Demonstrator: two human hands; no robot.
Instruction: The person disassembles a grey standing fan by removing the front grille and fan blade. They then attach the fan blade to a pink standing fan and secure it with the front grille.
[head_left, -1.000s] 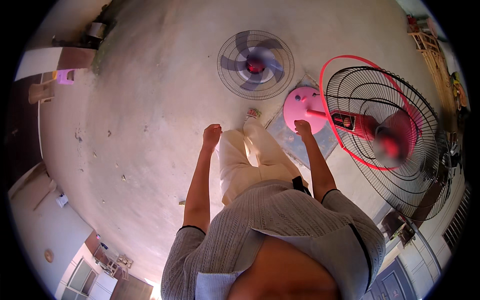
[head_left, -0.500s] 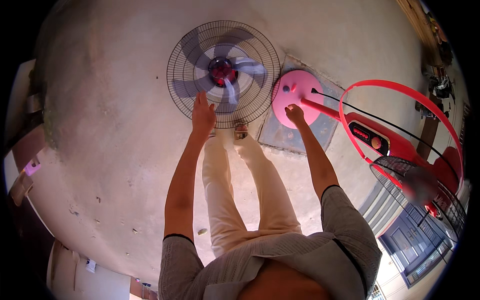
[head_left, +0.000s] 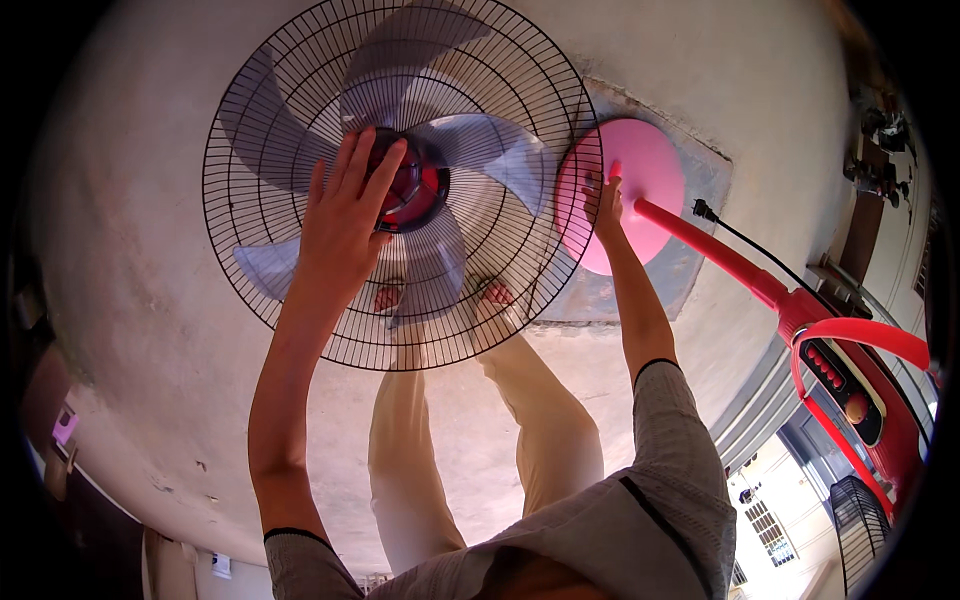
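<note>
left hand [head_left: 345,220], fingers spread flat, rests on the round black wire fan grille [head_left: 400,180] by its red hub [head_left: 415,185]; right hand [head_left: 605,200] grips the grille's rim beside the pink round base [head_left: 635,190]; lifting evenly likely prevents tilting.

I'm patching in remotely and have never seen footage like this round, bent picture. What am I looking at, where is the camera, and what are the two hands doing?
This is a fisheye camera worn on a person's head, looking down, so straight edges bend. Both bare arms come up from below. The left hand lies spread on the wire fan guard, near the red hub, with translucent blades behind it. The right hand touches the pink round base, whose red pole runs to the fan's red head with its control panel. Whether either hand actually grips, I cannot tell. Below are the person's legs and the concrete floor.
</note>
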